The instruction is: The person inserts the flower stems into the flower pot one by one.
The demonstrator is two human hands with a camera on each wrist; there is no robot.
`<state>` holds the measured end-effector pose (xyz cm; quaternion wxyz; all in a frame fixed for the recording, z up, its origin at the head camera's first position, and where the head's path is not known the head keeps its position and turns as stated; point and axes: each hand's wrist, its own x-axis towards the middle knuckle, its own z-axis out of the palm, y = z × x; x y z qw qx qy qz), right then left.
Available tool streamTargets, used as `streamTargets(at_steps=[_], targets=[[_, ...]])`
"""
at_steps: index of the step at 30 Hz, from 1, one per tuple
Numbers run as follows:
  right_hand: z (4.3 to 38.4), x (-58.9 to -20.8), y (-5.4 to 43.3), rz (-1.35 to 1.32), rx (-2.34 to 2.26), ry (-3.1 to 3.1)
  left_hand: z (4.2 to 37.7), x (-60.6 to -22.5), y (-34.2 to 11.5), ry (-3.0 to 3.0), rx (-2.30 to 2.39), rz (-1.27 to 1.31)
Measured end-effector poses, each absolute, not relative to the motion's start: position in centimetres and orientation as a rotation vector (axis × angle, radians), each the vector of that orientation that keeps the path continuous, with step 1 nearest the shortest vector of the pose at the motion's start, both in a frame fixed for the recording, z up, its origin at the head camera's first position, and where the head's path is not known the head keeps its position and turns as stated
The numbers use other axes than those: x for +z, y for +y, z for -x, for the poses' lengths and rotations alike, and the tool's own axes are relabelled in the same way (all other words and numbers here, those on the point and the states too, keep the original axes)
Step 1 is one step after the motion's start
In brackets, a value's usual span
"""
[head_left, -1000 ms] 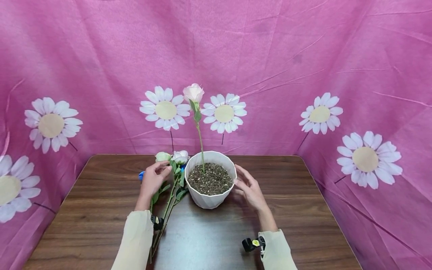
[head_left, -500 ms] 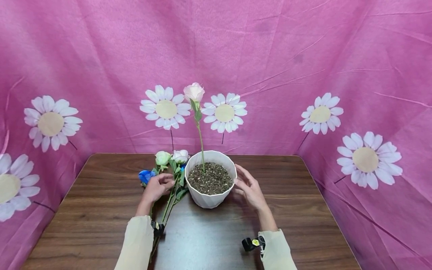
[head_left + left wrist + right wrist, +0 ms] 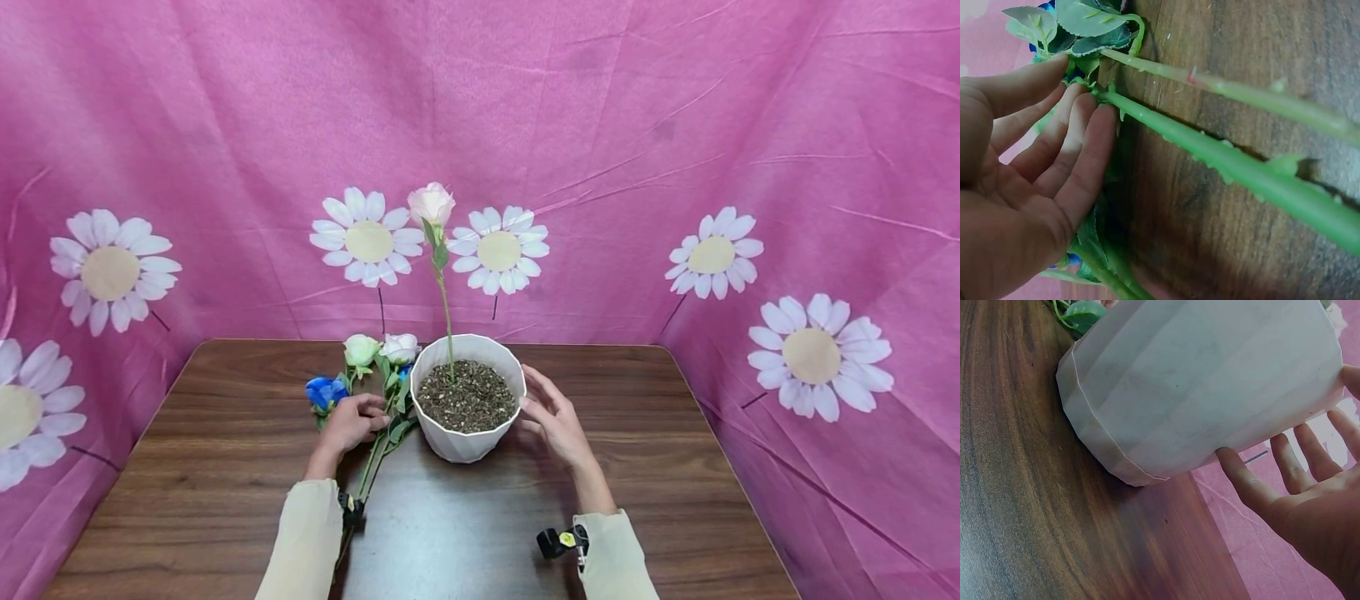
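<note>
Brown table (image 3: 675, 450) stretches between the white pot (image 3: 465, 447), near the far edge, and the right edge; right hand (image 3: 557, 423) touches the pot, fingers extended; left hand (image 3: 349, 425) reaches rose stems (image 3: 1210, 153), whether pinching unclear.

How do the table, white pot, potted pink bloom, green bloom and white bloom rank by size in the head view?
1. Table
2. White pot
3. Pink bloom
Green bloom and white bloom: both smaller, too alike to rank.
</note>
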<state>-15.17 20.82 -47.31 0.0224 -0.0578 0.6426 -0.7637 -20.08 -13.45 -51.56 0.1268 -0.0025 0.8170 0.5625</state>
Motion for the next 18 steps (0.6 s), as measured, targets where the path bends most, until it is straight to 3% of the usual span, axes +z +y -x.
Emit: streamTargets(at_steps=[18], targets=[[15.12, -47.42, 20.76, 0.183, -2.365, 2.001, 20.48, -51.9, -13.42, 2.361, 1.577, 0.098]])
